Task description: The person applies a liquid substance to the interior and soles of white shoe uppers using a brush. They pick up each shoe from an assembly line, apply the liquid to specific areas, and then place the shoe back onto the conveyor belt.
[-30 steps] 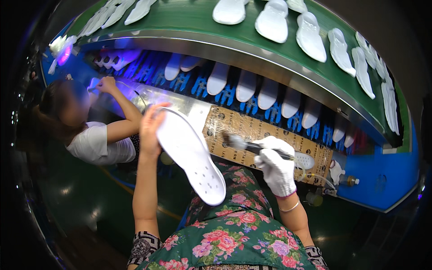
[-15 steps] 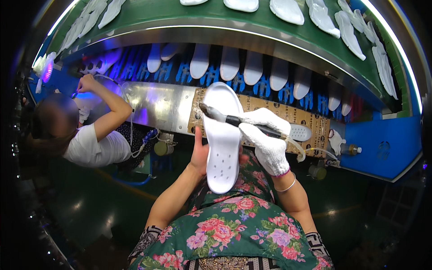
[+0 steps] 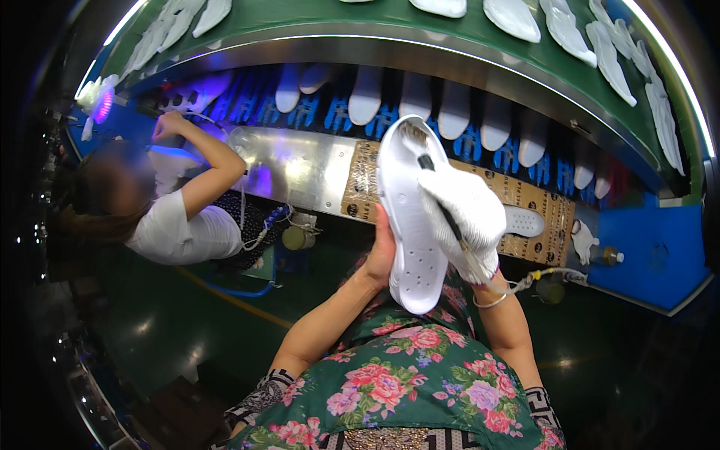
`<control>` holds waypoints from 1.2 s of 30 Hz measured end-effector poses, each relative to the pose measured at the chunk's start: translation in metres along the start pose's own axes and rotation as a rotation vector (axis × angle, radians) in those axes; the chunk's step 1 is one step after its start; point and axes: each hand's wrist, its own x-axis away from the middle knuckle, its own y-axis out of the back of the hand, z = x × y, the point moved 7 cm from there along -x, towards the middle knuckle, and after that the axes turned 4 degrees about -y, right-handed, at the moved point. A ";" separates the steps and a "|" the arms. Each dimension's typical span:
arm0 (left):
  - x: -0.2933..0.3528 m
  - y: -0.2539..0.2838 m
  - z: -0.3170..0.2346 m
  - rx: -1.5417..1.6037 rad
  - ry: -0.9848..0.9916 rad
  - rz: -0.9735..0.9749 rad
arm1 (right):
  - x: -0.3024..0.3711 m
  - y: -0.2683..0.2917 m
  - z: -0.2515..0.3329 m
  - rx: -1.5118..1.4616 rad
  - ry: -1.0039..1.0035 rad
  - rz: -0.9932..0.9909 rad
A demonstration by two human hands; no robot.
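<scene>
My bare left hand (image 3: pixel 380 253) grips a white shoe sole (image 3: pixel 409 232) by its left edge, thumb on the near side and the other fingers hidden behind it. The sole stands tilted toward me, with a raised rim at the far end and a patch of small holes at the near end. In a white knit glove, my right hand (image 3: pixel 469 214) is closed round a dark-handled brush (image 3: pixel 425 160). The bristles lie against the hollow inside the sole's far end. A thin clear tube trails from the brush's rear by my right wrist.
Behind the sole runs a metal ledge partly covered with printed brown cardboard (image 3: pixel 363 180), bearing another perforated sole (image 3: pixel 523 221). Blue racks (image 3: pixel 304 112) hold several soles beneath a green belt (image 3: pixel 330 13) carrying more white pieces. At left, a person (image 3: pixel 187 217) works; a blue panel (image 3: pixel 645 251) stands right.
The brush has moved from across the sole's left edge into its far hollow. The sole has turned slightly, and the whole view has shifted, placing the scene farther right.
</scene>
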 end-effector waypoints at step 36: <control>-0.031 0.033 -0.037 0.364 -0.049 0.253 | 0.030 -0.034 0.018 -0.415 -0.029 0.188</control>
